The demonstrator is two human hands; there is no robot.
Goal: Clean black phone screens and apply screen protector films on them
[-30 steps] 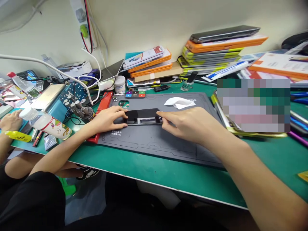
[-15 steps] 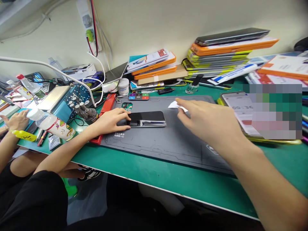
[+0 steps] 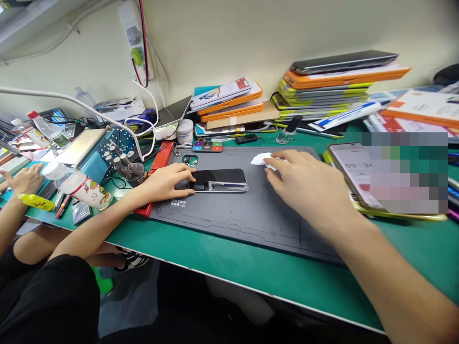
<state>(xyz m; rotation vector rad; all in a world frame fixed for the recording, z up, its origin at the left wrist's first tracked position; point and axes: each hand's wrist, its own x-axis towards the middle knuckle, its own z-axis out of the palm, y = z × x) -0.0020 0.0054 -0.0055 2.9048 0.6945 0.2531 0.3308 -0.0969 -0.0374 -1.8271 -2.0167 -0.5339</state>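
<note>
A black-fronted phone point(image 3: 225, 177) lies face up on the grey work mat point(image 3: 229, 210), with a pale reflection across its lower half. My left hand point(image 3: 168, 181) grips its left end, thumb at the near edge and fingers at the far edge. To the right of the phone, my right hand point(image 3: 308, 186) has its fingers bent over a crumpled white wipe point(image 3: 258, 159), which rests low over the mat. Part of the wipe is hidden beneath the fingers.
At right, a phone showing a timer point(image 3: 353, 165) lies partly blurred. Boxes are stacked point(image 3: 326, 95) along the wall. On the left stand a drink bottle point(image 3: 81, 186) and a screwdriver holder point(image 3: 131, 169). Another person's hand point(image 3: 27, 179) is at far left.
My right hand has shifted slightly right and down, and more of the white wipe shows. My left hand stays on the phone. The whole view has tilted a little.
</note>
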